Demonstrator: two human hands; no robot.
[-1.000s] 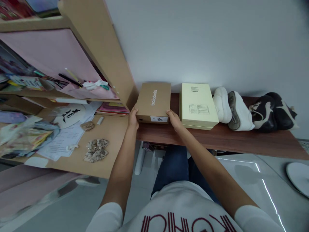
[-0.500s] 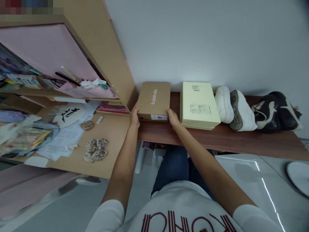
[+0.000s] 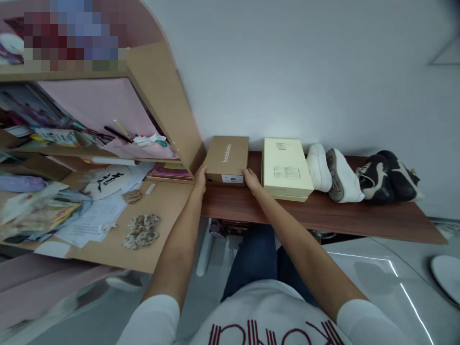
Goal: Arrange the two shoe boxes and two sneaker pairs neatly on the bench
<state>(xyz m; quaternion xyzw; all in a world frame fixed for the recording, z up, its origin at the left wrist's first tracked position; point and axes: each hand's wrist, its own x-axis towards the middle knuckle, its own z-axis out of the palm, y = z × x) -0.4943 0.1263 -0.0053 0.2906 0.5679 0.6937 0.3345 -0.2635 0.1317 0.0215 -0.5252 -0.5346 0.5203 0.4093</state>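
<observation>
A brown shoebox (image 3: 225, 155) with white lettering on its lid stands on the dark wooden shelf (image 3: 230, 203), close to the desk unit's side. My left hand (image 3: 200, 177) grips its front left corner. At the front right corner, my right hand (image 3: 250, 179) presses against the box, so it sits between my two hands. A pale yellow box (image 3: 286, 167) stands to the right, apart from the brown one. Beyond it come white shoes (image 3: 341, 175) and black-and-cream shoes (image 3: 388, 177) in a row. The fingertips behind the box's sides are partly hidden.
On the left is a desk (image 3: 143, 256) with scrunchies (image 3: 142, 231), papers, a white cap (image 3: 108, 182) and plastic bags. A tall shelf panel (image 3: 165, 100) rises between desk and shelf. The wall (image 3: 287, 72) closes off the back.
The view has tilted up a little, so the boxes and shoes appear lower and more of the desk shelving shows. Both hands keep their places on the brown shoebox.
</observation>
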